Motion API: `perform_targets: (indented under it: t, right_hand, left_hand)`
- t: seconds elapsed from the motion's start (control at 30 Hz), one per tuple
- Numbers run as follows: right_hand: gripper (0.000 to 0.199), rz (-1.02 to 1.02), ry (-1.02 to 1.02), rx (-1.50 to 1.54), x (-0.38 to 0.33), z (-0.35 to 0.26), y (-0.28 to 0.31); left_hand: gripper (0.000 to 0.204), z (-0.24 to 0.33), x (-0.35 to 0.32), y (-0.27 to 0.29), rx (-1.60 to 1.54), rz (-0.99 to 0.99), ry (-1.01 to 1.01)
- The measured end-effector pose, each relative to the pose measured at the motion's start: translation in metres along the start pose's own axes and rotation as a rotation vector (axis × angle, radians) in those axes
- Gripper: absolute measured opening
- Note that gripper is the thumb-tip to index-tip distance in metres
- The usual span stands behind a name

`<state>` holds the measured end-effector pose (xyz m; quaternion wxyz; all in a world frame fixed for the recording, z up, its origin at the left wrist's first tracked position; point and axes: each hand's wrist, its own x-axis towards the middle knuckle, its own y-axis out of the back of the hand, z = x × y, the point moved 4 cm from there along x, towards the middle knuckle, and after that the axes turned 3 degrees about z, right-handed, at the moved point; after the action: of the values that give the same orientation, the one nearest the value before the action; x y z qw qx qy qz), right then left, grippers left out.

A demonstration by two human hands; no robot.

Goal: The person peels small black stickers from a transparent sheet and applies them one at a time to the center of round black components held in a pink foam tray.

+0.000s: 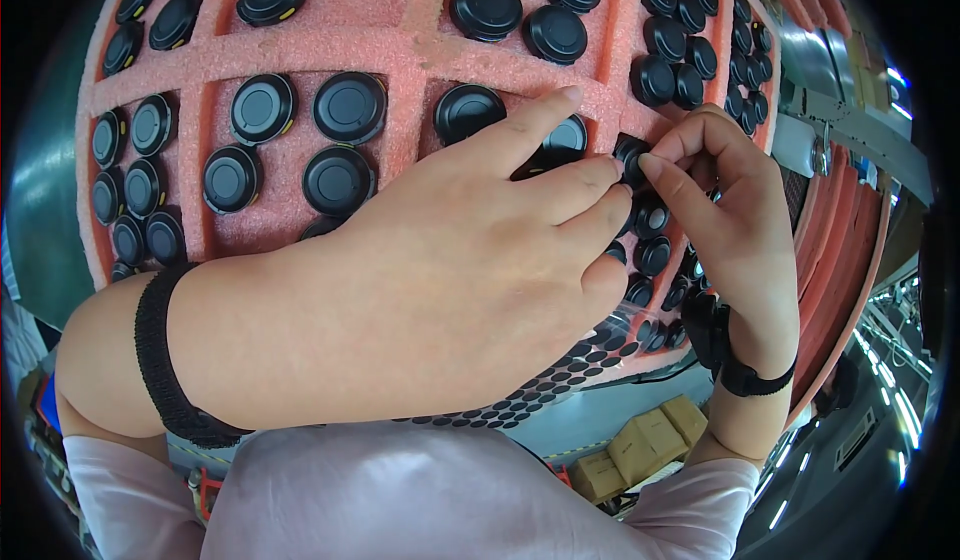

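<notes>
**Pink foam tray of black round caps, two hands at work on one cap**

Pale pink sleeves enter from the lower edge, each wrist wearing a black strap. The left hand (420,280) fills the middle of the view, index finger stretched forward over the tray and the other fingers (585,175) curled toward a single black round cap (632,155). The right hand (735,220) meets it from the right, thumb and forefinger pinched closed on that same cap, which sits at the right part of the tray, just above a cluster of like caps. Whether the left fingers actually grip the cap or only touch it cannot be told.

Under the left hand lies a sheet of small black oval pads (560,380), many of them in neat rows.

Beyond the hands, the pink foam tray (400,45) is divided by raised ribs into compartments, nearly all holding black caps (350,107), so judging by this, most of the tray looks filled.

Farther off, stacked pink trays (850,250) stand at the right, cardboard boxes (640,445) sit below, and a green surface (40,210) shows at the left.
</notes>
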<state>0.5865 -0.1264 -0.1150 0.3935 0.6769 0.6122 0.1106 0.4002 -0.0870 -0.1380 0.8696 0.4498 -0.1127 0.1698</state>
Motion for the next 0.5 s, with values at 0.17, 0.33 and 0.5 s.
perform_targets:
  t: [0.17,0.33,0.5]
  right_hand:
    - [0.007,0.028,-0.034,-0.005,-0.001,0.002,0.000]
    - [0.008,0.097,-0.001,-0.036,-0.003,0.004,0.003]
    - [0.011,0.086,0.081,-0.022,-0.031,-0.002,0.023]
  left_hand:
    - [0.014,0.000,0.001,0.002,0.007,-0.028,0.000]
    - [0.015,-0.001,0.002,0.002,0.011,-0.029,-0.005]
    - [0.014,-0.001,0.002,0.005,-0.002,-0.008,-0.037]
